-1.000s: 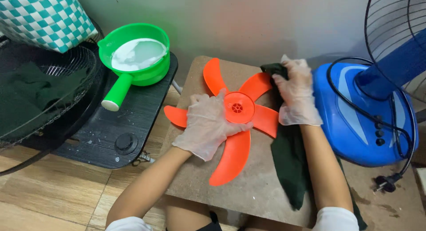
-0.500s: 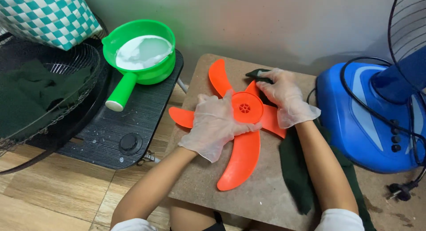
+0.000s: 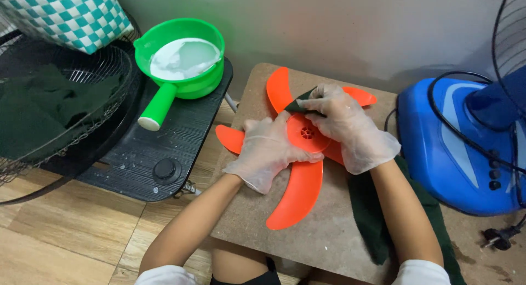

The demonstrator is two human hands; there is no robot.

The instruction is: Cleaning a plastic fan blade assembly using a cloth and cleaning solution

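Left hand [image 3: 268, 150] flat on orange fan blade [image 3: 298, 170], right hand [image 3: 342, 120] pinching dark cloth [image 3: 298, 104] above hub

A plain grey wall [image 3: 339, 27] runs across the top, evenly lit, with soft shadow at its foot. Below it lies a light wood-plank floor [image 3: 60, 235]. A brown board [image 3: 329, 230] rests on the floor, beside a black ribbed panel [image 3: 164, 137].

Green ladle [image 3: 181, 66] of milky liquid – black grille [image 3: 60, 109] – blue fan base [image 3: 455, 148]
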